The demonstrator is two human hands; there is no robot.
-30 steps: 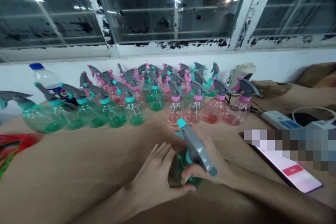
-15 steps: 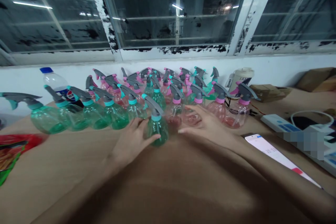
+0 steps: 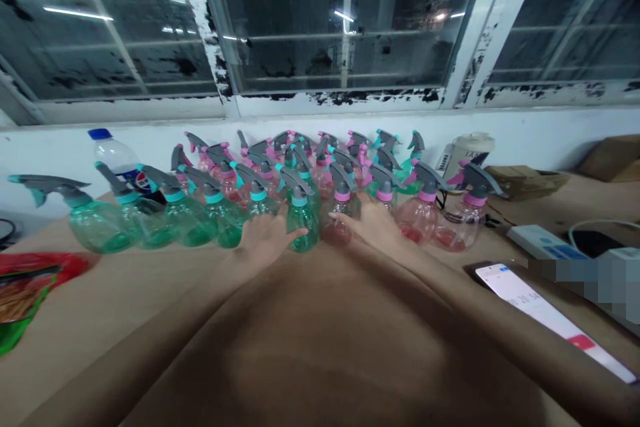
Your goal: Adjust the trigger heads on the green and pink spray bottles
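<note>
My left hand (image 3: 265,238) is closed around a green spray bottle (image 3: 304,223) with a grey and turquoise trigger head, its thumb across the front. Just to the right, my right hand (image 3: 379,223) is around a pink spray bottle (image 3: 338,230), thumb on its front and the other fingers partly hidden. Both bottles stand upright in the front row, close together. More green bottles (image 3: 227,223) line up to the left of my left hand. Pink bottles (image 3: 414,217) stand to the right of my right hand, and several mixed ones are behind.
A bottle with a blue cap (image 3: 115,157) stands back left, above a red and green packet (image 3: 35,287). On the right are a lidded cup (image 3: 470,150), brown cardboard pieces (image 3: 525,181), a white power strip (image 3: 545,243) and a lit phone (image 3: 550,320). Windows rise behind the table.
My left hand has pushed the green bottle back, into line with the front row. My right hand has come in from the right, its thumb now against the pink bottle. The view has shifted slightly.
</note>
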